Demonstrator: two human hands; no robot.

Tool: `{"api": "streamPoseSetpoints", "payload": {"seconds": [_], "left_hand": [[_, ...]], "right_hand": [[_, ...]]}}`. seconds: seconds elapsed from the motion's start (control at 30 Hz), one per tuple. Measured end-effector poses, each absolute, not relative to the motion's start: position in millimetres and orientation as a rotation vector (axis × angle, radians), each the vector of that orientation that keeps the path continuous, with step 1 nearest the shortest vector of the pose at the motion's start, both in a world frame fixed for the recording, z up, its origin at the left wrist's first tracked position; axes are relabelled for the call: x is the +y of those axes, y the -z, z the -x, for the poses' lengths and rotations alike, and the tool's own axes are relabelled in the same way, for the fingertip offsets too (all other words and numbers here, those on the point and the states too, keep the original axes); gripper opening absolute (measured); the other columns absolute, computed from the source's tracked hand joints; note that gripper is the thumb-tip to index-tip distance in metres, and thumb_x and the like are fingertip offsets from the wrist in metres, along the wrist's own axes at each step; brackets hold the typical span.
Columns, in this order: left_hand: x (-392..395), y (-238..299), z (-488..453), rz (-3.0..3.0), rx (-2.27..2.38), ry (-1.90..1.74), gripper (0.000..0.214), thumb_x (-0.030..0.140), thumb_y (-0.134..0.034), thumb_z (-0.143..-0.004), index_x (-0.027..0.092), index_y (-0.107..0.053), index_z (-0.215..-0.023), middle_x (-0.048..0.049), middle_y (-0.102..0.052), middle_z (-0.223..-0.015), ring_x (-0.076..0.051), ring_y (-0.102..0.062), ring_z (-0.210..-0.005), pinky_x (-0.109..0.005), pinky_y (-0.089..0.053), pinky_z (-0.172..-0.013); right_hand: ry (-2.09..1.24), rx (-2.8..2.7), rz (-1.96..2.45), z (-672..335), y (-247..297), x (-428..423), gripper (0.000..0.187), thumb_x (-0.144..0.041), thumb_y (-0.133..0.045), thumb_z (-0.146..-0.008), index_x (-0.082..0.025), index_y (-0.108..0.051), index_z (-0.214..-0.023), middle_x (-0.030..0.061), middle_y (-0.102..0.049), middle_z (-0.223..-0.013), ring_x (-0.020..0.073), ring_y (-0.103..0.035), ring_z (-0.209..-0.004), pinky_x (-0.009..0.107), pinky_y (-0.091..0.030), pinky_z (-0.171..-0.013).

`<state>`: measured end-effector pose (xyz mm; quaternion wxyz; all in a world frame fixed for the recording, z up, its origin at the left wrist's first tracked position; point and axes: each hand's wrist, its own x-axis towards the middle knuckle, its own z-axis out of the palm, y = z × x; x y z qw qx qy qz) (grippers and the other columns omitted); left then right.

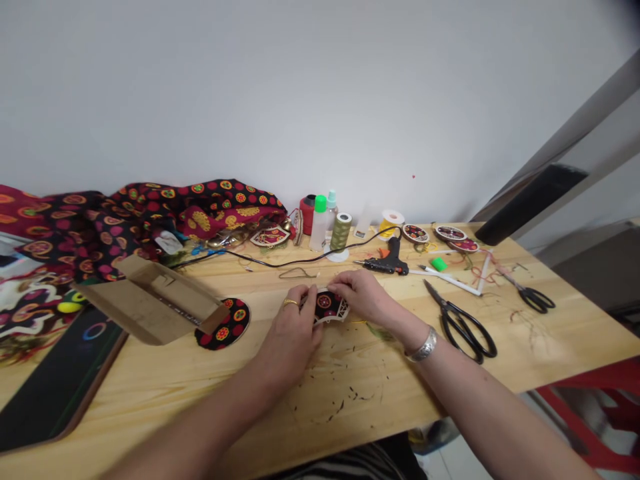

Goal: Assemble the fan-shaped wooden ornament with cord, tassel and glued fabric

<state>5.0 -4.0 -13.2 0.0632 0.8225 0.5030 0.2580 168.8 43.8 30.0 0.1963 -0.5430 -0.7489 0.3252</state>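
Observation:
A fan-shaped ornament (327, 305) with a pale cut-out frame and dark patterned fabric inside is held just above the middle of the table. My left hand (299, 320), with a ring on one finger, grips its left side. At its upper right edge the fingertips of my right hand (357, 293) pinch together; a silver bracelet circles that wrist. Whatever lies right under the fingertips is hidden. Left of my hands a round piece of patterned fabric (231, 325) lies partly beneath an open cardboard box (165, 300).
A black glue gun (390, 260) with its cord lies behind my right hand. Large black scissors (463, 323) and smaller scissors (535, 299) rest at right. Bottles (319, 223) and a green thread spool (341, 232) stand near the wall. Patterned cloth (150, 223) is heaped at left. Dark scraps dot the wooden table (280, 407).

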Motion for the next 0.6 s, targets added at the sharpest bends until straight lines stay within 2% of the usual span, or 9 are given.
{"api": "streamPoseSetpoints", "payload": {"seconds": [0.17, 0.27, 0.3, 0.37, 0.43, 0.5, 0.6], "left_hand": [[-10.8, -2.3, -4.9, -2.331, 1.564, -0.771, 0.051, 0.016, -0.052, -0.076, 0.008, -0.045, -0.126, -0.0179, -0.049, -0.118, -0.028, -0.055, -0.105, -0.042, -0.046, -0.089], [-9.8, -17.3, -0.6, -2.113, 1.568, -0.817, 0.063, 0.028, -0.063, -0.07, 0.014, -0.044, -0.128, -0.0158, -0.047, -0.125, -0.03, -0.048, -0.116, -0.044, -0.041, -0.096], [-8.2, -22.4, 1.7, -1.993, 1.56, -0.805, 0.07, 0.033, -0.068, -0.066, 0.014, -0.044, -0.129, -0.0168, -0.046, -0.128, -0.032, -0.046, -0.118, -0.045, -0.041, -0.095], [-4.1, -31.2, 6.9, -1.651, 1.46, -0.744, 0.078, 0.04, -0.072, -0.061, 0.014, -0.044, -0.129, -0.0182, -0.052, -0.123, -0.032, -0.055, -0.106, -0.044, -0.048, -0.083], [-0.9, -37.1, 11.1, -1.329, 1.158, -0.609, 0.068, 0.036, -0.072, -0.063, 0.016, -0.05, -0.124, -0.0155, -0.059, -0.117, -0.028, -0.061, -0.097, -0.039, -0.049, -0.079], [-0.1, -39.5, 13.2, -1.183, 0.911, -0.46, 0.043, 0.03, -0.068, -0.069, 0.015, -0.062, -0.109, -0.0111, -0.067, -0.104, -0.023, -0.063, -0.089, -0.033, -0.047, -0.077], [-3.3, -37.3, 12.9, -1.094, 0.787, -0.357, 0.023, 0.026, -0.066, -0.072, 0.014, -0.07, -0.091, -0.0048, -0.07, -0.085, -0.016, -0.062, -0.074, -0.025, -0.043, -0.07]], "right_hand": [[-0.883, -2.11, 1.486, -168.8, -37.0, 43.1, 0.022, -0.019, -0.05, -0.082, -0.014, -0.066, -0.068, 0.0011, -0.061, -0.061, 0.01, -0.048, -0.056, 0.022, -0.033, -0.055], [-0.886, -2.156, 1.399, -171.6, -44.3, 41.7, 0.019, -0.016, -0.052, -0.081, -0.014, -0.067, -0.07, 0.0015, -0.064, -0.064, 0.0099, -0.051, -0.059, 0.021, -0.036, -0.058], [-0.9, -2.184, 1.362, -172.5, -48.3, 40.4, 0.018, -0.015, -0.052, -0.081, -0.014, -0.067, -0.071, 0.0016, -0.065, -0.066, 0.0099, -0.052, -0.06, 0.021, -0.036, -0.059], [-0.938, -2.266, 1.294, -173.1, -58.8, 36.4, 0.018, -0.015, -0.052, -0.082, -0.014, -0.068, -0.075, 0.0019, -0.066, -0.068, 0.0095, -0.053, -0.06, 0.021, -0.037, -0.059], [-0.956, -2.381, 1.242, -171.4, -71.6, 31.3, 0.018, -0.015, -0.051, -0.082, -0.013, -0.069, -0.078, 0.0027, -0.067, -0.07, 0.0093, -0.053, -0.06, 0.021, -0.037, -0.058], [-0.932, -2.521, 1.225, -167.9, -84.0, 26.7, 0.018, -0.014, -0.052, -0.082, -0.013, -0.07, -0.079, 0.0036, -0.068, -0.07, 0.0093, -0.053, -0.059, 0.021, -0.035, -0.057], [-0.857, -2.707, 1.195, -162.1, -96.6, 22.7, 0.019, -0.012, -0.052, -0.08, -0.012, -0.071, -0.078, 0.0054, -0.069, -0.073, 0.01, -0.053, -0.061, 0.021, -0.034, -0.057]]}}
